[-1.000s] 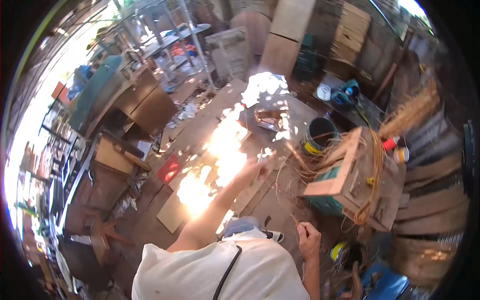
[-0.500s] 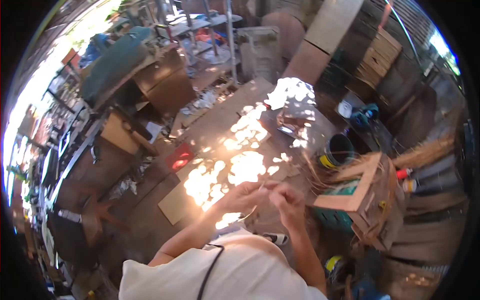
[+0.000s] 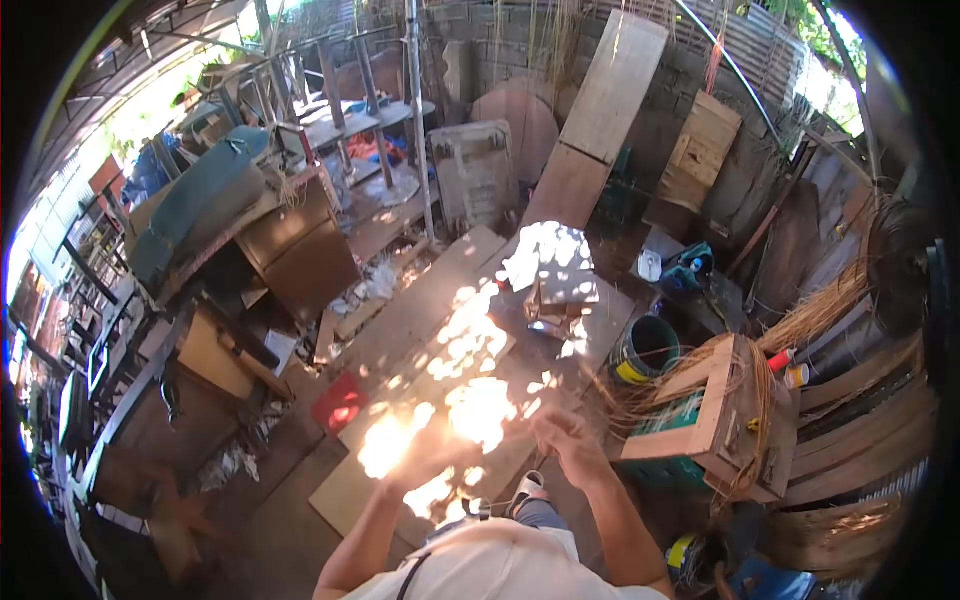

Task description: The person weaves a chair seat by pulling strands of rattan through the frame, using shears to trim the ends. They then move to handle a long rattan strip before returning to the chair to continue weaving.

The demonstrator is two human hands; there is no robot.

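Observation:
In front of my torso, my right hand [image 3: 568, 443] has its fingers bent and pressed together; whatever it may hold is too small to make out. My left hand [image 3: 432, 448] is to its left, washed out by bright sunlight, and its fingers are hard to tell. Both hands are raised above the sunlit boards [image 3: 330, 490] on the floor. A red piece [image 3: 340, 402] lies beyond my left hand, on the left side. The wooden frame [image 3: 715, 400] with loose fibre strands stands to the right of my right hand.
A dark bucket [image 3: 646, 350] with a yellow label stands right of centre. Further off are a sunlit box [image 3: 568, 288], a cabinet [image 3: 300, 250] and a long leaning board [image 3: 615, 85]. Strand bundles [image 3: 820, 310] and planks lie at right. My foot [image 3: 530, 488] shows below.
The view has tilted up, showing more of the far wall. My hands, close together before, are now farther apart, with my left hand moved left into the glare.

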